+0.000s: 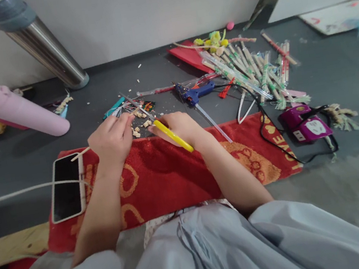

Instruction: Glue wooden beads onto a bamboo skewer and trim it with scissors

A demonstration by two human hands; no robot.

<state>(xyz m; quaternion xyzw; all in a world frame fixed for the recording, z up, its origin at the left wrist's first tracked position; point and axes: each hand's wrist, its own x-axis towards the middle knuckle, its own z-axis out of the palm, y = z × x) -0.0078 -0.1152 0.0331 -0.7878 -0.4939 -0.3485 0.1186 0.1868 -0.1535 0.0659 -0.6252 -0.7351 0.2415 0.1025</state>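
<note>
From the head camera, the right hand (178, 127) was closed around yellow-handled scissors (165, 130), blades pointing up-left from the red towel (158, 174). The left hand (111, 139) pinched a thin wooden stick (81, 154) at the towel's far edge, its tip at the blades. Small cut pieces (139, 123) lay just beyond the towel. A phone (67, 186) rested on the towel's left end; a blue glue gun (195, 93) lay beyond.

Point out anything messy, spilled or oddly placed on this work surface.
Small crumbs lie scattered past the red towel, by the left hand and right hand. The pink bottle lies tipped over. A phone overhangs the towel's edge.
</note>
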